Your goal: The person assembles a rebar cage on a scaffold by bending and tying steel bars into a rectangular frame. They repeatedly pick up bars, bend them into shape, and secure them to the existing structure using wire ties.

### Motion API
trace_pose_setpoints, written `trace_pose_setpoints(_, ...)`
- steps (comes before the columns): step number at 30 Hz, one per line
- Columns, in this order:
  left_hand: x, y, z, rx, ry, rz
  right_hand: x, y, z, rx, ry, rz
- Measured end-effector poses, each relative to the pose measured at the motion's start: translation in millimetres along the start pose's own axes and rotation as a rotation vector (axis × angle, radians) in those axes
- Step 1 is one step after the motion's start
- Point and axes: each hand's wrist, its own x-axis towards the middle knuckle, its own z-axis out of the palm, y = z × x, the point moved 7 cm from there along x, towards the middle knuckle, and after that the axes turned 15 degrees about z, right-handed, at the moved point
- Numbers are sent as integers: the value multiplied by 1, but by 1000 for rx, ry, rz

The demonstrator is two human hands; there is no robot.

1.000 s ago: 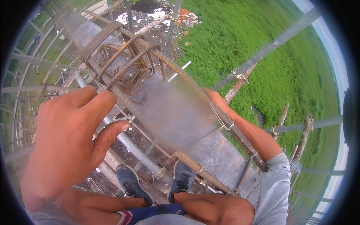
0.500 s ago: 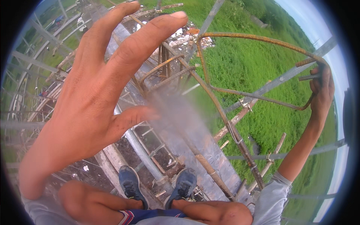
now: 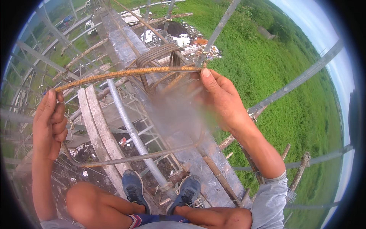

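Note:
A rusty bent rebar hoop (image 3: 126, 73) is held up in front of me, its top bar running from left to right and its lower bar (image 3: 141, 156) crossing above my shoes. My left hand (image 3: 49, 124) grips the hoop's left corner. My right hand (image 3: 221, 99) grips its right end with the fingers wrapped over the bar. Behind the hoop stands a bundle of more bent rebar hoops (image 3: 158, 57) on a column cage. A blurred patch covers the middle of the hoop.
I stand high on scaffolding: steel tubes (image 3: 133, 133), wooden planks (image 3: 97, 126) and a grey formwork panel (image 3: 213, 168) lie under my shoes (image 3: 133, 187). Diagonal scaffold poles (image 3: 297, 80) cross at right. Far below are green grass, rubble and a vehicle.
Both hands were apart from the hoop half a second ago, the left one spread wide near the camera; now each grips one end of the hoop, lifted up level.

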Motion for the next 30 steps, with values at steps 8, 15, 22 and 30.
trace_pose_setpoints(8, -49, 72, -6, 279, -115, 205, 0, 24, 17, -788, -27, -335)
trace_pose_setpoints(15, -34, 62, 87, 663, -725, 85, 8, 5, 1, -555, 66, -217)
trace_pose_setpoints(22, -27, 43, 46, 340, -606, 190, 1, 14, 26, -723, -137, -266)
trace_pose_setpoints(30, -46, -51, -59, -233, -10, -64, -37, 52, 81, -1138, 39, -894)
